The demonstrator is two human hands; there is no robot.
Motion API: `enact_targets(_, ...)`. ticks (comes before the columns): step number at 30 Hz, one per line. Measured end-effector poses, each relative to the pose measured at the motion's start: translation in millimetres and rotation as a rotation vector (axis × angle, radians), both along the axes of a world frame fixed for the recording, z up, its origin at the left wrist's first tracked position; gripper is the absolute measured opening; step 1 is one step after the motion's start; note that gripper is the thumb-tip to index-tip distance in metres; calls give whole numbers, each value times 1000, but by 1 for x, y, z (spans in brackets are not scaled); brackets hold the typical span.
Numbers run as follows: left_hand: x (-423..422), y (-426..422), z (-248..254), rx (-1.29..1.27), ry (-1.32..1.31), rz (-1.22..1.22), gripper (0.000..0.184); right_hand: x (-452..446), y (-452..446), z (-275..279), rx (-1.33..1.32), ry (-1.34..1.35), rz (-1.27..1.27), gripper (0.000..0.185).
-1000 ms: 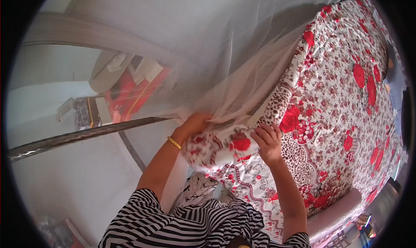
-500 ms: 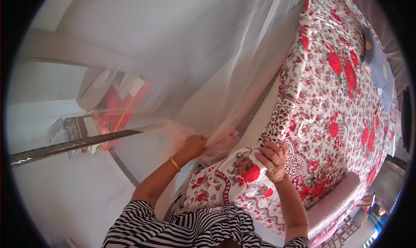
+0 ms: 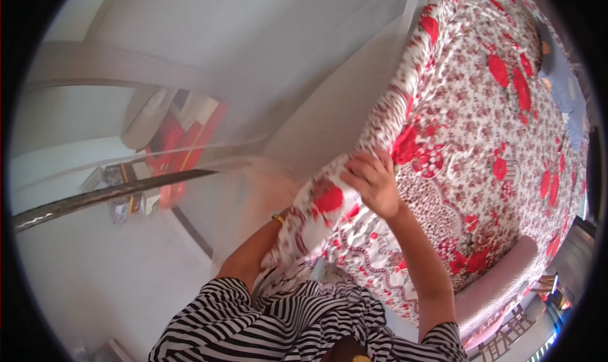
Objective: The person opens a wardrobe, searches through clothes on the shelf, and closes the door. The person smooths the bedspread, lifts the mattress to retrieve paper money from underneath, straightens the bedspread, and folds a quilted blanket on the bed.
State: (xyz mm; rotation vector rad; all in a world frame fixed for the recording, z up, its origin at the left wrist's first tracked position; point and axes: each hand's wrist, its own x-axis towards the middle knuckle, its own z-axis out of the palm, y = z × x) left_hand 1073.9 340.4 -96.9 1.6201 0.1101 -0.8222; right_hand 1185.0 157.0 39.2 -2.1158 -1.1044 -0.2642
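A white bed sheet [image 3: 456, 147] with red and brown flowers covers the bed. My right hand [image 3: 375, 183] is closed on the sheet near the bed's left edge, fingers curled over the cloth. A flap of the sheet is lifted there and hangs toward my body. My left forearm [image 3: 252, 251], with a gold bracelet [image 3: 278, 218] at the wrist, reaches behind this flap. The left hand's fingers are hidden by the cloth, so their grip does not show. A sheer mosquito net [image 3: 329, 64] hangs along the bed's left side, close to my left hand.
A metal pole [image 3: 114, 200] crosses at the left. Behind the net are red boxes [image 3: 190, 137] and other stacked items. A rolled pink mat [image 3: 500, 289] lies at the bed's near right end, and a grey-blue pillow [image 3: 563, 87] at the far right.
My right hand has moved left and up, drawing the sheet edge out and raising a flap. My left hand has gone behind the cloth. The net has shifted aside.
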Motion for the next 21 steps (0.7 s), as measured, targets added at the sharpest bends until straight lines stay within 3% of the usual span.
enact_targets(3, -18, 45, 26, -367, 315, 510, 49, 28, 58, -35, -23, 41, 98, 18)
enact_targets(4, -23, 60, 33, -453, 368, 651, 51, 36, 75, -49, -156, 104, 149, 26)
enact_targets(8, -49, 109, 45, -625, 409, 1056, 59, 37, 127, -103, -234, 212, 66, 39)
enact_targets(11, -61, 143, 50, -612, 377, 1213, 65, 28, 135, -109, -232, 214, -82, 49)
enact_targets(12, -65, 152, 51, -580, 373, 1240, 70, 20, 127, -108, -190, 322, -159, 49)
enact_targets(15, -65, 152, 69, -563, 225, 1130, 70, -13, 96, -107, -180, 443, -279, 52)
enact_targets(16, -65, 146, 66, -317, 196, 1104, 59, -28, 87, -106, -230, 468, -343, 55)
enact_targets(17, -69, 146, 63, -315, 202, 1106, 59, -40, 84, -106, -278, 494, -408, 57)
enact_targets(19, -77, 150, 51, 394, 93, 595, 36, -60, 90, -114, -299, 512, -394, 58)
enact_targets(20, -77, 153, 42, 425, 85, 773, 18, -70, 93, -121, -320, 525, -382, 60)
enact_targets(21, -79, 157, 35, 422, 86, 756, 18, -77, 101, -128, -363, 499, -349, 61)
